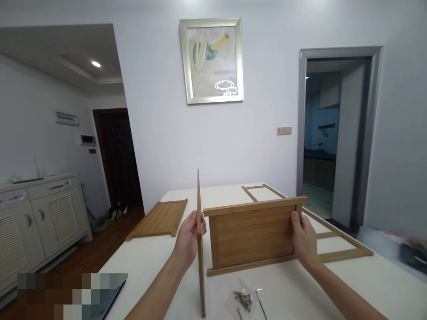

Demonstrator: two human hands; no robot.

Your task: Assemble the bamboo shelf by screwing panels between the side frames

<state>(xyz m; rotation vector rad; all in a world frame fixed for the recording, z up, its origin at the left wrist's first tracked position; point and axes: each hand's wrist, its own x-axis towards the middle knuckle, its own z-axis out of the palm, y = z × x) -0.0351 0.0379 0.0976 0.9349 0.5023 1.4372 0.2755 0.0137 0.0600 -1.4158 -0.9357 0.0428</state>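
My left hand (pixel 188 238) is closed round a thin bamboo side frame (pixel 199 209) that stands on edge, seen almost end-on. My right hand (pixel 303 238) grips the right end of a bamboo shelf panel (pixel 253 233), held upright on the white table (pixel 160 271). The panel's left end sits close against the side frame. In front of the panel lie a small bag of screws (pixel 243 300) and a metal hex key (pixel 261 302).
A second bamboo shelf panel (pixel 159 218) lies flat at the table's far left. Another open side frame (pixel 328 235) lies flat behind and right of the held panel. A white cabinet (pixel 36 218) stands left; a doorway (pixel 333 133) is at the right.
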